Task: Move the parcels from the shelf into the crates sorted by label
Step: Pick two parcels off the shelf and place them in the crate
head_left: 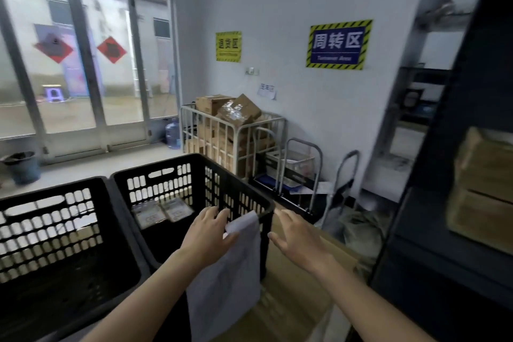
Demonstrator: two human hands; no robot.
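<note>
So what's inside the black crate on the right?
Two flat packets lie side by side on the floor of the crate. The nearer floor is dark, partly covered by the left hand and the white parcel it holds.

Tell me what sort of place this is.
Probably a warehouse or parcel-sorting room: a blue Turnover Area sign, a wire cage cart piled with cardboard boxes, and black crates, with a white parcel held in the left hand.

1. I read 周转区 over "Turnover Area" on the blue sign (339, 44) on the wall (277, 8).
2. The yellow sign (228, 46) beside it reads 退货区; its small lower line is blurred.
3. Labels on the parcels (161, 212) in the crate (194, 164) are too blurred for me.
</note>
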